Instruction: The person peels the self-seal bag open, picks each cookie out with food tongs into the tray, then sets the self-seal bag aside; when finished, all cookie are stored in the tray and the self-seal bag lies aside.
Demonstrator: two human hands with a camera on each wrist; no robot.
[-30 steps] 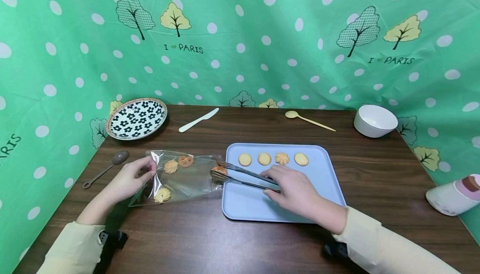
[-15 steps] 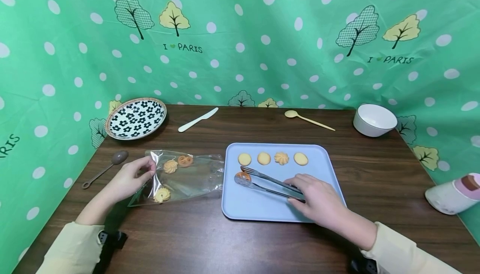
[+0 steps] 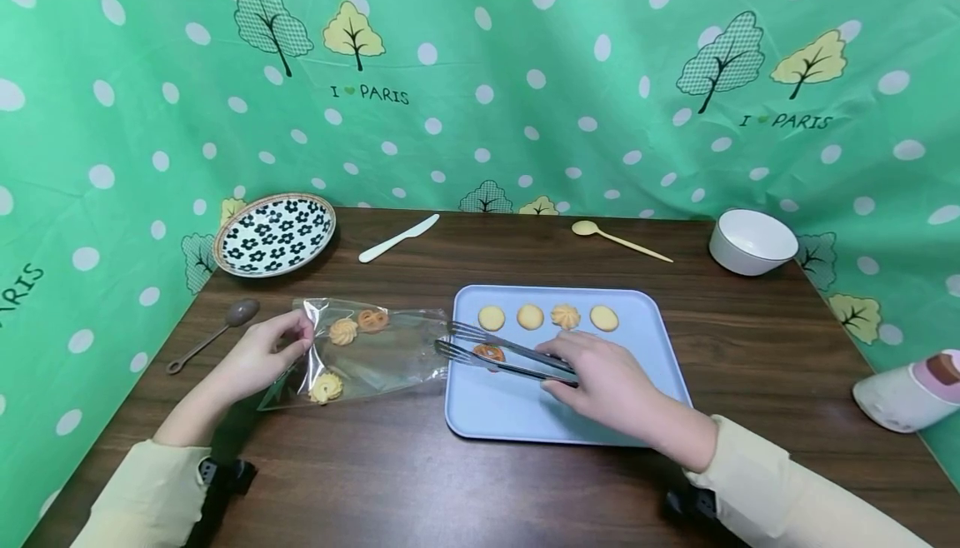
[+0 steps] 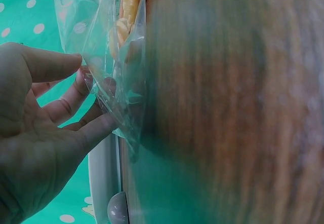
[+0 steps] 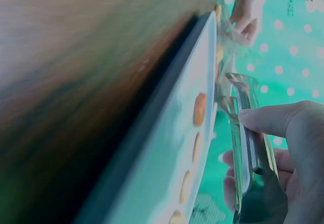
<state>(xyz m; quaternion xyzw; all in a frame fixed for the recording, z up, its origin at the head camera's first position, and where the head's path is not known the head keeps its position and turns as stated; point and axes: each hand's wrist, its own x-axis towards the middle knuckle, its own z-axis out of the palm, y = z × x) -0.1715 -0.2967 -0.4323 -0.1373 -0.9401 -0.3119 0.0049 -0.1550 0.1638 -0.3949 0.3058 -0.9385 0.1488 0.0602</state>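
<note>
My left hand (image 3: 258, 356) pinches the open left end of a clear plastic bag (image 3: 397, 361) between thumb and fingers. Through the film show a swirled cookie (image 3: 343, 332), a pretzel-shaped cookie (image 3: 372, 321) and a pale ring cookie (image 3: 326, 388). My right hand (image 3: 600, 381) grips metal tongs (image 3: 517, 349), their tips parted over the left edge of a light blue tray (image 3: 562, 423). Under the tongs, a brown pretzel-shaped cookie (image 3: 490, 352) lies on the tray. In the right wrist view the tongs (image 5: 244, 100) hang above the tray with nothing between their tips.
Several cookies (image 3: 530, 317) line the tray's far side. Behind stand a flower-patterned plate (image 3: 277, 236), a white knife (image 3: 397, 239), a yellow spoon (image 3: 622, 241) and a white bowl (image 3: 752, 241). A brown spoon (image 3: 217, 338) lies left; a pink-and-white cup (image 3: 907, 390) lies right.
The pretzel-shaped cookie has gone from the bag's right end onto the tray. The tongs moved right with it, then back left without it, their tips opening. The left hand stays on the bag.
</note>
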